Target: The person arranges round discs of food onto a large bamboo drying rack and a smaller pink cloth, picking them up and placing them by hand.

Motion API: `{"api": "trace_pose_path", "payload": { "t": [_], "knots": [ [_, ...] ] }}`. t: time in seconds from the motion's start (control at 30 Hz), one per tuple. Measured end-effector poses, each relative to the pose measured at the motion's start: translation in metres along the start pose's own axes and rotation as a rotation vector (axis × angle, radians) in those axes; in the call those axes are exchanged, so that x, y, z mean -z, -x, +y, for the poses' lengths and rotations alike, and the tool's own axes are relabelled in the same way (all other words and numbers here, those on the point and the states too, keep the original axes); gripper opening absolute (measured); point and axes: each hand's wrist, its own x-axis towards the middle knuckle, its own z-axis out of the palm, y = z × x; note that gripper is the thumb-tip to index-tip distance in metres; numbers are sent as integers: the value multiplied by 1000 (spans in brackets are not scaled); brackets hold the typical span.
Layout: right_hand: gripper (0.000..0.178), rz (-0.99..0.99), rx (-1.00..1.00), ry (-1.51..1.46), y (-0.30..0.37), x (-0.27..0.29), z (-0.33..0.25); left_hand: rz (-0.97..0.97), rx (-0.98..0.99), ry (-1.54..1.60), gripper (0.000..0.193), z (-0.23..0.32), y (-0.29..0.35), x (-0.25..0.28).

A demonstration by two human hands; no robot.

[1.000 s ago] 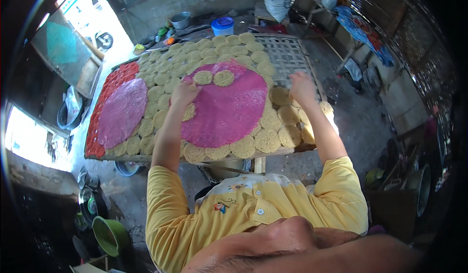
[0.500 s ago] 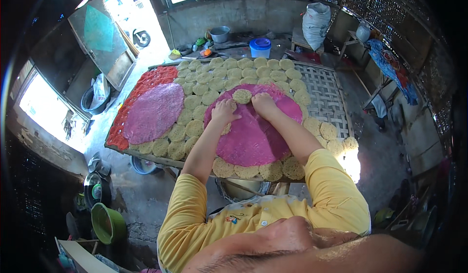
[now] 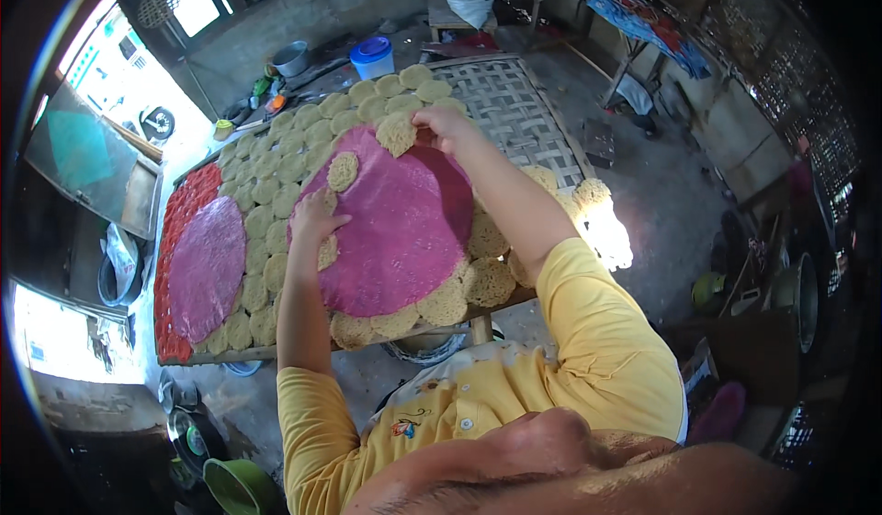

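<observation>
My right hand [image 3: 443, 129] pinches the edge of a round, pale yellow noodle-like cracker [image 3: 397, 135], raised and tilted over the far edge of a round pink plastic sheet [image 3: 404, 230]. My left hand [image 3: 315, 218] rests on the sheet's left side, thumb stretched out and fingers apart. Just beyond its fingers, one cracker [image 3: 343, 172] lies on the pink sheet. Part of another cracker [image 3: 327, 252] shows beside the left wrist, partly covered by it. Many more crackers [image 3: 260, 192] lie in rows around and under the sheet on a woven bamboo rack [image 3: 501, 101].
A second pink sheet [image 3: 209, 262] lies at left, beside a strip of red crackers [image 3: 175, 249]. Behind the rack stand a blue-lidded tub [image 3: 372, 58] and a metal basin [image 3: 291, 58]. A green basin [image 3: 241, 486] sits at lower left. Bright sunlight hits the rack's right corner.
The view has swung right, so the rack appears further left. My right hand has moved away from the cracker on the sheet and now lifts another one. My left hand stays on the sheet.
</observation>
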Motion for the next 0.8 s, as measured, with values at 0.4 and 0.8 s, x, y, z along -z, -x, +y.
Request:
{"api": "trace_pose_path", "payload": {
  "t": [0.4, 0.8],
  "knots": [
    [21, 176, -92, 358, 142, 214, -91, 6, 115, -5, 65, -7, -41, -5],
    [17, 127, -104, 405, 142, 251, -37, 153, 276, -1, 72, -11, -19, -8]
  ]
}}
